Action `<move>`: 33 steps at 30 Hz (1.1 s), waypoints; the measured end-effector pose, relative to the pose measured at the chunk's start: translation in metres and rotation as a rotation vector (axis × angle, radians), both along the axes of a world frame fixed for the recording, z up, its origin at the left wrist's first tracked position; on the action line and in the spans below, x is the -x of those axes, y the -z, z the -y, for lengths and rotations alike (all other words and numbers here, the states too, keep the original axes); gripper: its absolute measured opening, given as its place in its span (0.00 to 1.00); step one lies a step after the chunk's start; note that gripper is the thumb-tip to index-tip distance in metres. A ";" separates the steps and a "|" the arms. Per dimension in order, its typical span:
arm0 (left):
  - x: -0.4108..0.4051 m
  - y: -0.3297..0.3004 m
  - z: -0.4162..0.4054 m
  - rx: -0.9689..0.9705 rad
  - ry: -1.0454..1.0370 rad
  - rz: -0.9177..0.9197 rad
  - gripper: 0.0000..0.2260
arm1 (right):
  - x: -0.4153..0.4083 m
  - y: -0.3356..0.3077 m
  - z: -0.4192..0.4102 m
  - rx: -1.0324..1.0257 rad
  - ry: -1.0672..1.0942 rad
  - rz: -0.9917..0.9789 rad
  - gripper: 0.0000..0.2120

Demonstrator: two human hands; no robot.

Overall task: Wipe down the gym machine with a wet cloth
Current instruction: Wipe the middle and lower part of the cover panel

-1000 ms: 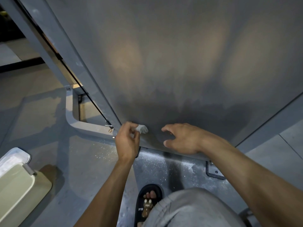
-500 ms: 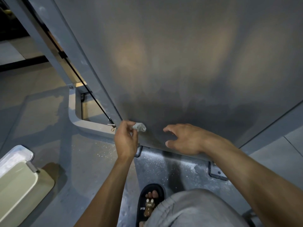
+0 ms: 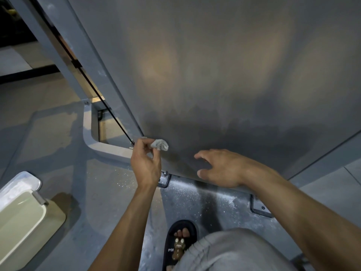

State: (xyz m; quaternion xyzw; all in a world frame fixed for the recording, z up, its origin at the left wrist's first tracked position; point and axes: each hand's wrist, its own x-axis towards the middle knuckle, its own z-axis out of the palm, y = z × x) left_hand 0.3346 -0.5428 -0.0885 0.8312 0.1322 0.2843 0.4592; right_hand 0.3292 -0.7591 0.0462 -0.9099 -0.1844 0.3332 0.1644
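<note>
against panel (image 3: 224, 75), left hand (image 3: 145, 167) pinching cloth (image 3: 160, 144)

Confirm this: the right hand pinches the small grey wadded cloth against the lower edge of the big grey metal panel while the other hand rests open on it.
Not quite: the head view shows the left hand pinching the small grey wadded cloth at the big grey metal panel; the right hand is the open one.

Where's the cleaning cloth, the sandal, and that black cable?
cloth (image 3: 160, 145), head view, bunched middle.
sandal (image 3: 178, 245), head view, strap over the toes.
black cable (image 3: 109, 108), head view, mid-length along the frame.
</note>
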 end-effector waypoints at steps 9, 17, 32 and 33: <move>0.004 0.012 -0.009 0.049 -0.024 -0.138 0.08 | 0.000 0.003 0.001 -0.013 0.009 -0.014 0.28; 0.001 -0.014 -0.008 -0.014 0.009 0.046 0.07 | -0.001 0.005 -0.002 -0.011 -0.008 -0.009 0.28; 0.000 -0.005 -0.016 -0.019 0.024 0.080 0.09 | -0.006 0.014 -0.010 -0.001 -0.038 -0.038 0.28; 0.000 0.004 -0.016 -0.030 0.025 0.056 0.09 | -0.007 0.015 -0.010 0.000 -0.038 -0.042 0.28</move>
